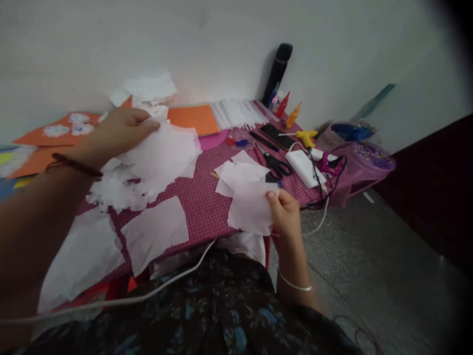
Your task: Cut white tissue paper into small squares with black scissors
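From the picture's centre, orange card [194, 119] lies at eleven o'clock, white strips [240, 113] at twelve, a glue gun [306, 138] at two and scissors [275, 165] at three. A white cord [177, 277] crosses in front of the table [207, 202] at seven. The left forearm covers things at nine, and some fingertips are hidden behind paper. At ten, the left hand [129, 128] pinches white papers [158, 153] at their upper edge; at four, the right hand [285, 209] grips a white sheet [251, 209], thumb on top.
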Demonstrator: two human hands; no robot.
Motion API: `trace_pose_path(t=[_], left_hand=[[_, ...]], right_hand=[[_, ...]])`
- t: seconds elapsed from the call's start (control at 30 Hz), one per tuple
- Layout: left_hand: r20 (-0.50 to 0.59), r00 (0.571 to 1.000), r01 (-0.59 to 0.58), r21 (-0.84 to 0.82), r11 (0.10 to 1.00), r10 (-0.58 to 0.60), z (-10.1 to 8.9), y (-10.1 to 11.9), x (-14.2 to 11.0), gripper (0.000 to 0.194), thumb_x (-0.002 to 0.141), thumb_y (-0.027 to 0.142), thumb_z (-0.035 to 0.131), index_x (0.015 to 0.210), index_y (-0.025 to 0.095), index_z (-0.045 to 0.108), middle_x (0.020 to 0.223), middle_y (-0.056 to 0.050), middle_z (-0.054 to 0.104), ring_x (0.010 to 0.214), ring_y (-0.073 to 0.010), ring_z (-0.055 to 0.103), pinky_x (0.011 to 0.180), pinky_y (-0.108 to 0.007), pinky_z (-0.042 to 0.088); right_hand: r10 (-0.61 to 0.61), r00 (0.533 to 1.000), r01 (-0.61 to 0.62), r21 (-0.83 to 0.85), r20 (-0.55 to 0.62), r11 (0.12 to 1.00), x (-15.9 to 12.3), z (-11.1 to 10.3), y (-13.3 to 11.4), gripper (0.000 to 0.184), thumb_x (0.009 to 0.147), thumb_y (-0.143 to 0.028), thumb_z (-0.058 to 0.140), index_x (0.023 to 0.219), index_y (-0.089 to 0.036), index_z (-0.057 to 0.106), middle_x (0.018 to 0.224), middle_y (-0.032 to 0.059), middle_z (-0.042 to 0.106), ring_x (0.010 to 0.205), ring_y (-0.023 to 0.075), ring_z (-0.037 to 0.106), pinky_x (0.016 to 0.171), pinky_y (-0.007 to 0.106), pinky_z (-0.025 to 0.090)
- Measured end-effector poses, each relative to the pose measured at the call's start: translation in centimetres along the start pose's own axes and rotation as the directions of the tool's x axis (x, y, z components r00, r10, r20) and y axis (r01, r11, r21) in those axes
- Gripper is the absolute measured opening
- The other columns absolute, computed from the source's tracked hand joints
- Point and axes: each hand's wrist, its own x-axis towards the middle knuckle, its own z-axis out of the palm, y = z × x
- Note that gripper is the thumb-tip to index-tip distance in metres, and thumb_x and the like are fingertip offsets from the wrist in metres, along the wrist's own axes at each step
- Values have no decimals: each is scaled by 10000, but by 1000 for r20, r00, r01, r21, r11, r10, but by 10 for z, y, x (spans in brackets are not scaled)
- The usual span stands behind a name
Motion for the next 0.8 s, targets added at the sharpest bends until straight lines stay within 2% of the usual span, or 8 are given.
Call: trace_pose_path(t=[0.17,0.33,0.5,0.6,0.67,0.7,0.73,0.8], left_hand=[[95,974,-217,166,962,204,21,-4,80,291,957,289,497,948,71,690,837,-30,595,810,-138,476,893,-289,410],[105,976,-207,180,961,191,45,-22,127,411,1009,349,421,1053,52,702,1024,-128,704,884,-191,540,926,-348,453],[-1,993,-119,185,975,122,59,-35,126,478,1005,321,443,1314,-7,601,1337,-226,625,1218,-313,536,1106,-530,376],[-25,973,-232,-86,969,231,53,-18,90,598,912,410,639,1361,21,573,1415,-212,589,1321,-321,504,1177,-505,335],[148,894,-311,-475,823,423,46,2,53,608,938,505,603,1397,108,560,1414,-156,617,1262,-268,586,1104,-425,448],[238,807,-314,-603,733,541,43,13,34,637,895,537,657,1404,166,564,1448,-123,601,1295,-267,575,1104,-406,457],[307,715,-317,-658,683,628,42,23,14,690,828,532,750,1412,215,562,1486,-95,577,1343,-268,548,1128,-393,439],[323,631,-381,-663,644,705,44,35,-18,710,749,479,846,1373,253,594,1455,-84,604,1338,-275,557,1144,-408,421]], right_hand=[[-82,991,94,-114,106,989,5,-3,-21,277,902,-391,623,733,-179,683,619,-26,525,547,115,436,489,223,330],[-180,969,213,-201,170,956,15,4,-39,213,935,-303,618,799,-180,727,615,-34,580,519,102,475,470,207,333],[-282,920,341,-205,272,917,31,20,-58,173,944,-235,621,825,-184,736,612,-34,625,507,101,539,475,198,372],[-347,854,426,-139,389,894,41,32,-70,154,956,-189,611,870,-187,740,689,-18,710,560,103,623,525,188,427],[-395,785,486,-79,477,870,47,41,-77,164,972,-182,602,883,-187,741,690,-14,723,573,102,644,545,187,443],[-422,748,517,-51,513,855,49,45,-80,169,980,-187,599,891,-186,742,693,-9,730,577,102,649,553,190,448],[-449,711,546,-23,541,837,50,49,-83,171,988,-195,597,903,-184,745,707,-1,740,589,106,657,564,196,456],[-508,639,601,37,578,799,52,55,-88,182,1000,-223,586,930,-186,750,744,17,762,625,121,677,593,214,477]])
